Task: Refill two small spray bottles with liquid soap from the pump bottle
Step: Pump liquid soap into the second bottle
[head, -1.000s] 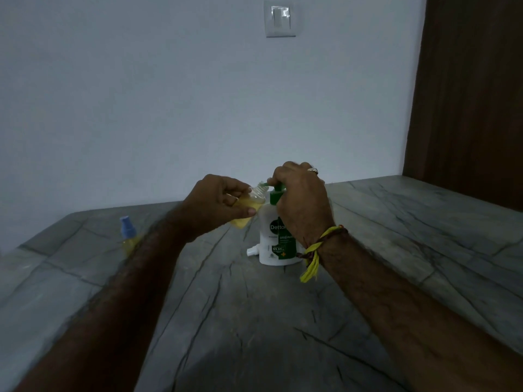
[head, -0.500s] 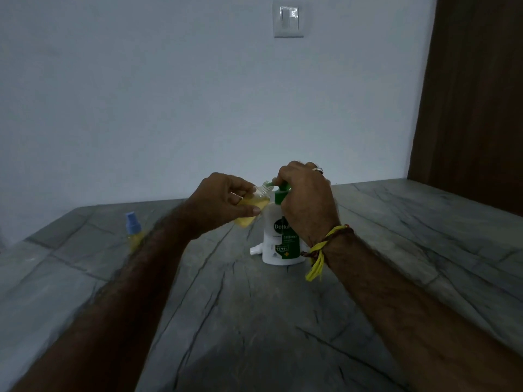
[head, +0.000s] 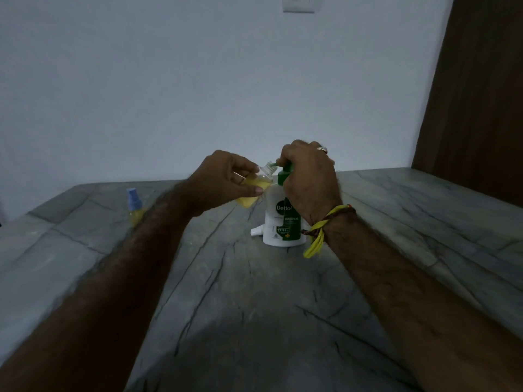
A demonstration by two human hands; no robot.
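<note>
A white pump bottle [head: 278,222] with a green label stands on the grey stone table [head: 254,306]. My right hand [head: 310,179] is curled over its green pump head, hiding most of it. My left hand [head: 223,181] grips a small clear spray bottle [head: 254,189], uncapped and tilted, with yellow liquid inside. The small bottle's open neck sits right at the pump's spout. A second small spray bottle [head: 134,206] with a blue cap and yellow liquid stands at the left, partly behind my left forearm.
A small white cap or sprayer part [head: 257,231] lies on the table against the pump bottle's left base. A pale wall rises behind the table, with a switch plate [head: 298,4] at the top. A brown door [head: 478,94] is at the right.
My hands keep the same hold on the small bottle and pump head. The view has tipped down a little, so the switch plate sits higher in frame.
</note>
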